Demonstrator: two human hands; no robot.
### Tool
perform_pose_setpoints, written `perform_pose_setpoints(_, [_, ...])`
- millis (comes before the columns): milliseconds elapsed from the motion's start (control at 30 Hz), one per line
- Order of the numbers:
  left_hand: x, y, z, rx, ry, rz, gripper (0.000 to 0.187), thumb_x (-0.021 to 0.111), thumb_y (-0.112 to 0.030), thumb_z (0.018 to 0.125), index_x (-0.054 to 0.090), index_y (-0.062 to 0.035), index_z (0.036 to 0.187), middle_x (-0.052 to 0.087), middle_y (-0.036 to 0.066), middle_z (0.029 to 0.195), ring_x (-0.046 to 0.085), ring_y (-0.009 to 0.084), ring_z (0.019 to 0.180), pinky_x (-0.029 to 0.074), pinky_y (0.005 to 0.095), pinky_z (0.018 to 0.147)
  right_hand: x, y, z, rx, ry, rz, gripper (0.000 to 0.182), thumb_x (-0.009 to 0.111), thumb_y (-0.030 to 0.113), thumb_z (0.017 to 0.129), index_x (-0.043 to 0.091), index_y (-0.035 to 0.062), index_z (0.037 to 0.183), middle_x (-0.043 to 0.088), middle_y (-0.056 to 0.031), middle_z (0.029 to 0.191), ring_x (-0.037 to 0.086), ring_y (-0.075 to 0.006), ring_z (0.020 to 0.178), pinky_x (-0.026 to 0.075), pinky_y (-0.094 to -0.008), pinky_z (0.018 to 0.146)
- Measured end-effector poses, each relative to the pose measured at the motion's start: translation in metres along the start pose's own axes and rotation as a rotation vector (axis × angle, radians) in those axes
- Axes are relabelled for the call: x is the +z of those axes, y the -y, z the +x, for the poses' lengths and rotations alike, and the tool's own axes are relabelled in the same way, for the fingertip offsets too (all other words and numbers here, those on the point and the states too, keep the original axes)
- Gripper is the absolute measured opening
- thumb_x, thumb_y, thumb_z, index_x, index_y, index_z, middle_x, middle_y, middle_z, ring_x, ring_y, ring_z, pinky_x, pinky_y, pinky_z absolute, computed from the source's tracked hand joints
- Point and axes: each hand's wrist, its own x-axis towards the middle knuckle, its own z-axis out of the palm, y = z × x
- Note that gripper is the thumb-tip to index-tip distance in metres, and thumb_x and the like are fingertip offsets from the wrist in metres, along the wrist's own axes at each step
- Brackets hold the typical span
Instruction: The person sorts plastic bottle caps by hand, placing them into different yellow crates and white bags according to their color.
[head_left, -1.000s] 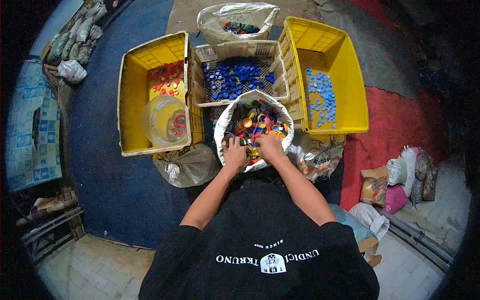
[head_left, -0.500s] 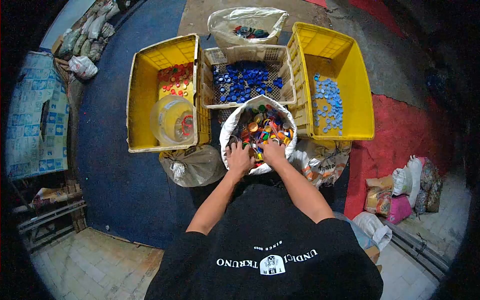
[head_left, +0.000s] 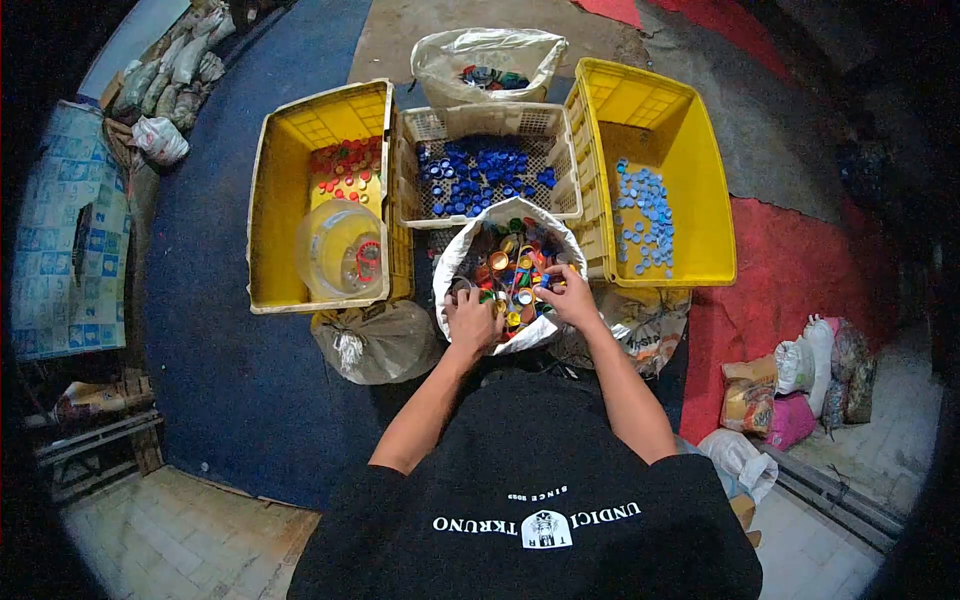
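Head view: the white sack (head_left: 449, 262) stands in front of the person, its round mouth facing up, with no clear long axis. Mixed caps (head_left: 525, 297) fill it at all angles. The left hand (head_left: 473, 320) has its fingers curled down among them by the near left rim; whether it grips one, I cannot tell. The right hand (head_left: 572, 297), at the right side of the mouth, pinches a small blue cap (head_left: 545, 281), whose facing is too small to make out.

Blue matting (head_left: 230, 400) covers the floor, with a red mat (head_left: 765, 250) on the right and pale tiles (head_left: 190, 520) at the lower left. Stuffed bags (head_left: 795, 367) sit at the right.

Beyond the sack, the pale basket (head_left: 490, 217) holds dark blue caps (head_left: 480, 165). The left crate (head_left: 275, 200) has red caps (head_left: 345, 165) and a clear tub (head_left: 325, 245); the right crate (head_left: 700, 180), light blue caps (head_left: 645, 205). Darker caps (head_left: 495, 78) lie in the far sack (head_left: 435, 65).
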Motion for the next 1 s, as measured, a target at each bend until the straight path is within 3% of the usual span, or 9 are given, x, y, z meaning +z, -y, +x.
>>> perform_pose_setpoints(200, [-0.003, 0.004, 0.004, 0.007, 0.129, 0.116, 0.036, 0.07, -0.042, 0.071, 0.075, -0.0125, 0.089, 0.053, 0.009, 0.115, 0.046, 0.029, 0.113, 0.023, 0.0572, 0.103, 0.006, -0.034, 0.002, -0.04, -0.083, 0.291, 0.047, 0.078, 0.012, 0.076, 0.054, 0.0038, 0.115, 0.063, -0.013, 0.102, 0.066, -0.0181, 0.088, 0.054, -0.0292, 0.075])
perform_pose_setpoints(267, [0.005, 0.006, 0.006, 0.003, 0.208, 0.172, 0.043, 0.072, -0.048, 0.068, 0.075, -0.0117, 0.091, 0.051, 0.01, 0.12, 0.044, 0.0295, 0.117, 0.021, 0.0588, 0.106, 0.012, -0.034, 0.005, -0.087, -0.219, -0.071, 0.052, 0.076, 0.012, 0.076, 0.051, 0.0039, 0.121, 0.061, -0.0161, 0.108, 0.064, -0.0266, 0.099, 0.053, -0.0324, 0.081])
perform_pose_setpoints(333, [0.011, 0.01, 0.004, 0.017, 0.192, 0.178, 0.045, 0.072, -0.049, 0.067, 0.075, -0.0114, 0.092, 0.051, 0.009, 0.122, 0.043, 0.0294, 0.119, 0.021, 0.0586, 0.106, 0.017, -0.021, 0.004, -0.084, -0.243, 0.011, 0.05, 0.071, 0.011, 0.077, 0.052, 0.0054, 0.123, 0.06, -0.0184, 0.115, 0.059, -0.0333, 0.111, 0.05, -0.0376, 0.091])
perform_pose_setpoints(400, [0.018, 0.015, 0.005, 0.03, 0.173, 0.184, 0.047, 0.072, -0.05, 0.067, 0.075, -0.0112, 0.093, 0.051, 0.009, 0.123, 0.043, 0.0293, 0.121, 0.021, 0.0583, 0.107, 0.023, -0.014, 0.007, -0.421, -0.486, -0.44, 0.046, 0.065, 0.007, 0.078, 0.054, 0.0068, 0.123, 0.058, -0.0198, 0.12, 0.056, -0.0347, 0.115, 0.045, -0.0433, 0.099])
perform_pose_setpoints(467, [0.026, 0.02, 0.005, 0.028, 0.187, 0.175, 0.047, 0.072, -0.05, 0.068, 0.076, -0.0102, 0.094, 0.051, 0.009, 0.125, 0.042, 0.0292, 0.122, 0.02, 0.0577, 0.107, 0.03, -0.011, 0.007, -0.387, -0.444, -0.405, 0.039, 0.063, 0.006, 0.078, 0.059, 0.0079, 0.116, 0.058, -0.0178, 0.123, 0.055, -0.0347, 0.115, 0.043, -0.0441, 0.1])
perform_pose_setpoints(533, [0.016, 0.018, 0.003, 0.019, 0.213, 0.16, 0.047, 0.072, -0.05, 0.068, 0.076, -0.0097, 0.093, 0.051, 0.01, 0.125, 0.042, 0.0293, 0.122, 0.02, 0.0568, 0.107, 0.033, -0.004, 0.009, -0.103, -0.015, -0.713, 0.031, 0.064, 0.012, 0.078, 0.065, 0.0082, 0.108, 0.062, -0.0151, 0.118, 0.058, -0.0332, 0.112, 0.046, -0.0425, 0.096])
perform_pose_setpoints(667, [-0.013, 0.005, 0.002, -0.033, 0.313, 0.146, 0.045, 0.071, -0.049, 0.07, 0.076, -0.0091, 0.09, 0.052, 0.012, 0.122, 0.044, 0.0302, 0.12, 0.022, 0.0529, 0.107, 0.059, -0.014, 0.021, 0.0, -0.05, -0.889, 0.023, 0.062, 0.027, 0.08, 0.071, 0.01, 0.092, 0.069, -0.0122, 0.102, 0.067, -0.0319, 0.092, 0.053, -0.0457, 0.081])
perform_pose_setpoints(833, [-0.003, 0.015, 0.002, -0.007, 0.244, 0.129, 0.043, 0.071, -0.047, 0.07, 0.076, -0.0093, 0.09, 0.054, 0.014, 0.117, 0.046, 0.0304, 0.116, 0.026, 0.0489, 0.104, 0.07, -0.018, 0.038, -0.04, -0.045, -1.008, 0.022, 0.061, 0.021, 0.077, 0.072, 0.0041, 0.086, 0.069, -0.0146, 0.093, 0.069, -0.0323, 0.084, 0.056, -0.0451, 0.072])
perform_pose_setpoints(1000, [-0.017, 0.01, 0.002, 0.074, 0.026, 0.084, 0.033, 0.072, -0.041, 0.071, 0.074, -0.0155, 0.092, 0.053, 0.012, 0.109, 0.047, 0.0291, 0.108, 0.032, 0.0469, 0.095, 0.071, -0.027, 0.034, -0.091, -0.042, -1.099, 0.021, 0.063, 0.023, 0.076, 0.073, 0.0052, 0.083, 0.066, -0.0144, 0.106, 0.068, -0.0313, 0.086, 0.056, -0.0436, 0.071])
